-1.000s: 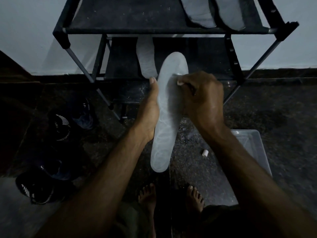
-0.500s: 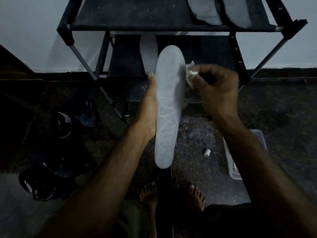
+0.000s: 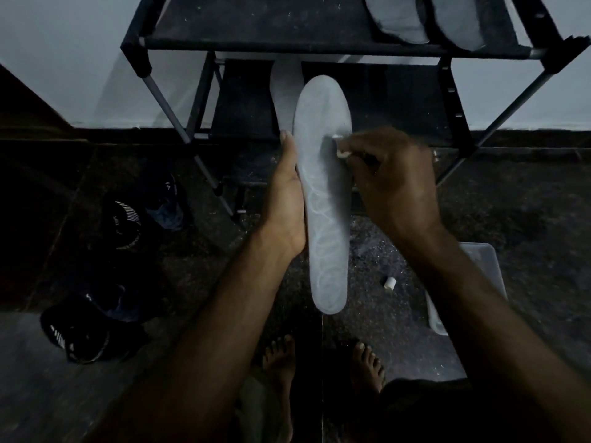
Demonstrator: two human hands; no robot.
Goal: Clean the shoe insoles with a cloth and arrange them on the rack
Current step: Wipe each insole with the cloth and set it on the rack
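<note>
A long pale grey insole (image 3: 324,199) stands lengthwise in front of me, toe end pointing at the rack. My left hand (image 3: 287,203) grips its left edge, thumb along the rim. My right hand (image 3: 390,183) pinches a small white cloth (image 3: 341,149) and presses it on the insole's upper right part. On the black rack (image 3: 287,43), two grey insoles (image 3: 396,19) (image 3: 460,20) lie at the right of the top shelf. Another insole (image 3: 284,91) lies on the lower shelf, partly hidden behind the held one.
Dark shoes (image 3: 123,223) (image 3: 80,330) lie on the floor at the left. A clear plastic box (image 3: 479,260) sits on the floor at the right, mostly behind my right arm. A small white piece (image 3: 389,282) lies near it. My bare feet (image 3: 281,356) are below.
My right hand lifted the cloth off the insole's right edge, then came back onto the upper part. The insole stays in my left hand, hardly moved.
</note>
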